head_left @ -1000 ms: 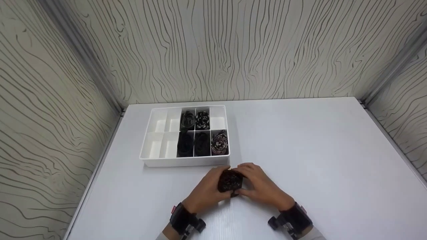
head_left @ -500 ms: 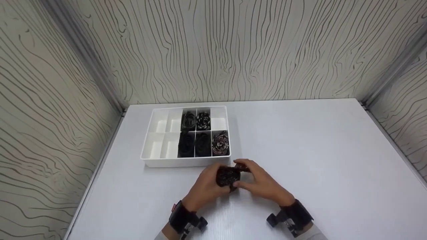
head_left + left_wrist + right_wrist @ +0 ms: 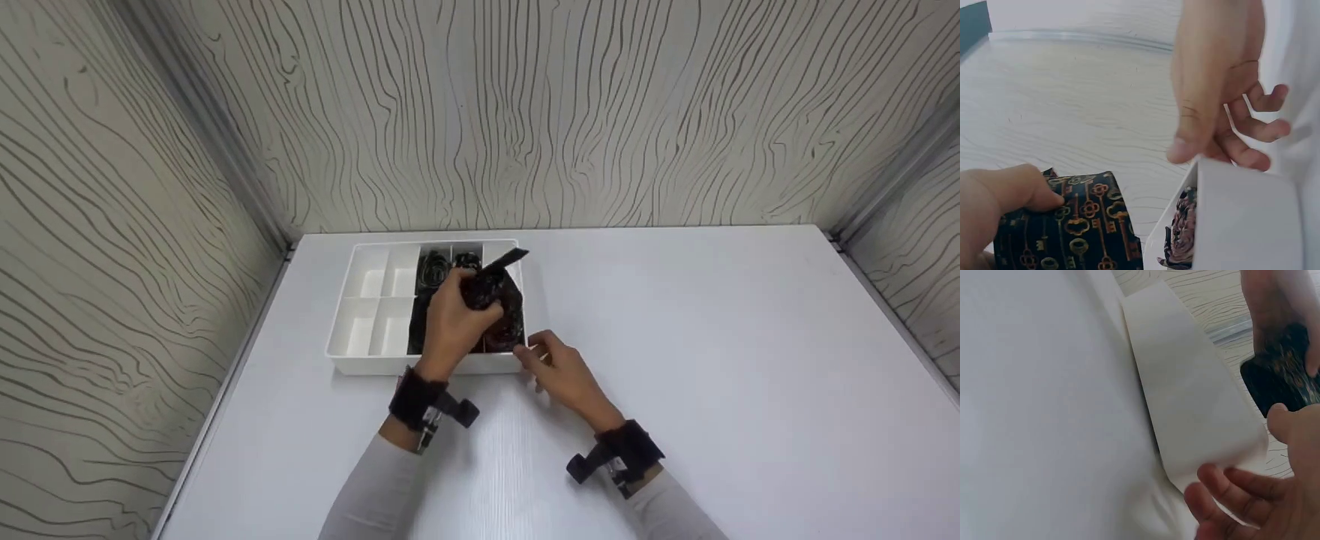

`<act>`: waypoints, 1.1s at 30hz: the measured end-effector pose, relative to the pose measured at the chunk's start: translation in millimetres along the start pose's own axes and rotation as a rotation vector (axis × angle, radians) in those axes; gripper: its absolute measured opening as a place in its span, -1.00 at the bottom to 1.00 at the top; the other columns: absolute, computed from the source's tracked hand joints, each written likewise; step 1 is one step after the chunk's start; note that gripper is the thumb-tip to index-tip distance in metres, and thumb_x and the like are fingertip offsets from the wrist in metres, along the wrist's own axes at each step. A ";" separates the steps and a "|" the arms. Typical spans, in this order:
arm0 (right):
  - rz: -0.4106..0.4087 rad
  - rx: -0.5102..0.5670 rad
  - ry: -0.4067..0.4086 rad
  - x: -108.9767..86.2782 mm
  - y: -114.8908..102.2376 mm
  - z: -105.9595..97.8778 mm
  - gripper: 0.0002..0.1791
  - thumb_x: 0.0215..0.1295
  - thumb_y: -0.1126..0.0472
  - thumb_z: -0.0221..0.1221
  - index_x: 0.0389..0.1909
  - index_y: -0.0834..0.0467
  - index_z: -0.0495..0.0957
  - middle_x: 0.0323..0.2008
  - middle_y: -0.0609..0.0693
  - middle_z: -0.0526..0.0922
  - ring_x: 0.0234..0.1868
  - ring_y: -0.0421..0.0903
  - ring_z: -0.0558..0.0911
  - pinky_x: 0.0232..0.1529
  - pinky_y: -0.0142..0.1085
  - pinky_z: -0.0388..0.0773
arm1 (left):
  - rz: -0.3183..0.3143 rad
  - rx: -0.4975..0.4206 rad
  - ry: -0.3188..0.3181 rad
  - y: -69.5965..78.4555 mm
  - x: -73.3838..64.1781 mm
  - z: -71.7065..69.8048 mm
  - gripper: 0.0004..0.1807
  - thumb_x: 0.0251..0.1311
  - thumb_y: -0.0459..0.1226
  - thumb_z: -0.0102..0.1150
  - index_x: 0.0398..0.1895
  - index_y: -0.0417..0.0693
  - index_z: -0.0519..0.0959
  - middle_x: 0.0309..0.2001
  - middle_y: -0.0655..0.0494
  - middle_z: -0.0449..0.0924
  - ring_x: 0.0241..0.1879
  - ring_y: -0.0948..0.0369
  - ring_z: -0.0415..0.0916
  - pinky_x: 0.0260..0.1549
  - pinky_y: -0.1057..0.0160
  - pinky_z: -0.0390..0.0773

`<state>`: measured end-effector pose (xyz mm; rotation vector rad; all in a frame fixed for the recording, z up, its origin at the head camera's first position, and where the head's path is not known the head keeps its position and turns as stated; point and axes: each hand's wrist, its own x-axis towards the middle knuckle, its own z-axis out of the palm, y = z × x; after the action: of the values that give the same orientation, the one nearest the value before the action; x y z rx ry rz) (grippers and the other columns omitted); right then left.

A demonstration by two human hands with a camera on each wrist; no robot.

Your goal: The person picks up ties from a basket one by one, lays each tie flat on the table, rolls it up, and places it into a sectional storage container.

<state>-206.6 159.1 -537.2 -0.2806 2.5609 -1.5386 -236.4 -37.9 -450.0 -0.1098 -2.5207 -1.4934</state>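
Note:
My left hand (image 3: 451, 319) grips a rolled necktie (image 3: 486, 289) above the right columns of a white divided box (image 3: 427, 366). Dark cloth with gold and reddish keys shows on the necktie (image 3: 1081, 225) in the left wrist view, the thumb lying on its face. A narrow dark end sticks out to the upper right in the head view. Close at the box's front right corner is my right hand (image 3: 564, 375), thumb tip right at the rim and fingers loosely bent outside the wall. A patterned pinkish roll (image 3: 1183, 230) sits inside that corner.
Other dark rolls, such as the coiled one (image 3: 433, 270) at the back, fill middle compartments, partly hidden by my left hand. The left compartments show bare white floors. The box stands on a white table (image 3: 712, 337) before a wood-grain patterned wall (image 3: 562, 112).
Both hands held the rolled necktie in front of the box. My left hand has carried it forward over the box; my right hand has let go and moved to the front right corner.

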 end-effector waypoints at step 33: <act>-0.087 -0.001 -0.167 -4.7 11.4 -1.7 -0.56 0.61 0.01 0.15 0.27 0.20 0.37 -0.37 0.13 0.78 -0.51 -0.06 0.67 -0.37 -0.37 0.53 | -0.129 0.334 0.121 -13.3 95.8 72.9 -0.19 0.19 -0.29 0.51 0.46 -0.31 0.35 0.33 -0.24 0.53 0.37 -0.20 0.49 0.28 -0.28 0.54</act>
<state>-203.4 166.8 -546.4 -0.5038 2.4500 -1.4743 -342.3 15.3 -474.5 0.1917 -2.6763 -1.0602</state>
